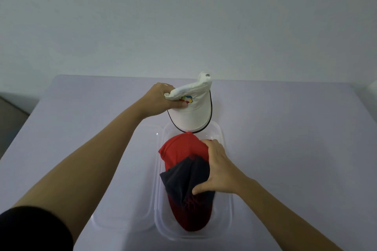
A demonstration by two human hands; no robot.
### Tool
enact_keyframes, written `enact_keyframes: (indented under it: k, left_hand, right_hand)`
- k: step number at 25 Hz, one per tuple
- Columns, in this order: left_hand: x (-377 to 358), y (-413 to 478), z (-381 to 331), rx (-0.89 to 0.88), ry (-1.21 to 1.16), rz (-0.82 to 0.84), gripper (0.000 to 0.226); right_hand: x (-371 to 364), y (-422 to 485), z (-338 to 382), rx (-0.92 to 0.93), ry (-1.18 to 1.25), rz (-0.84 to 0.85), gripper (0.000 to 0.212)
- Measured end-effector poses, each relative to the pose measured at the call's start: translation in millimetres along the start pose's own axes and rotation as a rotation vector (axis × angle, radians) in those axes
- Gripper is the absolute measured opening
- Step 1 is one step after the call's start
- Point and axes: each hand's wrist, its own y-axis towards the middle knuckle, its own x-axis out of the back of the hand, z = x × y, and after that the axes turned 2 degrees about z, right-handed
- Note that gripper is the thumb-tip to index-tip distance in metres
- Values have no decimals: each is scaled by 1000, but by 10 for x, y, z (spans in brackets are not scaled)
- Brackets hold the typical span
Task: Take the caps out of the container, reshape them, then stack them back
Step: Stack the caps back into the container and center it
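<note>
My left hand (161, 98) grips the crumpled crown of a white cap (193, 112) with a coloured logo, holding it in the air above the far end of a clear plastic container (226, 210). The cap's brim hangs down toward me. Inside the container lie a red cap (179, 149) and a dark navy cap (183, 181) on top of it. My right hand (220, 169) rests on the navy cap, fingers spread over its right side and thumb pressing its near edge.
The container's clear lid (124, 206) lies flat on the table just left of the container. The pale lilac table (295, 128) runs to a plain wall at the back. Its left edge drops off to a darker floor (12, 112).
</note>
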Motion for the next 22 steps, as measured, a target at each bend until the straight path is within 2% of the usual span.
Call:
enact_keyframes:
  k: [2, 5, 9, 13, 15, 17, 18, 19, 20, 22]
  left_hand:
    - [-98, 18, 67, 49, 12, 104, 27]
    - [-253, 28, 222, 221, 15, 324, 18]
    - [-453, 22, 462, 346, -9, 439, 55]
    - [-520, 81, 480, 394, 8, 520, 56]
    - [-528, 106, 441, 389, -9, 550, 46]
    - [-537, 121, 453, 390, -30, 558, 41]
    - [-538, 120, 452, 390, -35, 560, 41]
    - [-542, 127, 479, 382, -36, 563, 42]
    - [-548, 132, 483, 378, -35, 571, 43]
    - [-576, 156, 496, 378, -17, 577, 41]
  right_hand:
    - [-13, -31, 21, 42, -26, -3, 126]
    - [-16, -45, 21, 43, -23, -9, 126]
    - [-4, -58, -11, 37, -5, -32, 125]
    - [19, -63, -44, 27, 63, 1, 126]
    - [86, -45, -109, 49, 227, -5, 109]
    - [179, 40, -246, 83, 325, -197, 71]
    - [237, 118, -339, 87, 277, -321, 57]
    - [303, 218, -425, 90, 169, -395, 51]
    - [367, 331, -496, 100, 35, -396, 51]
    - [456, 549, -563, 66, -190, -246, 49]
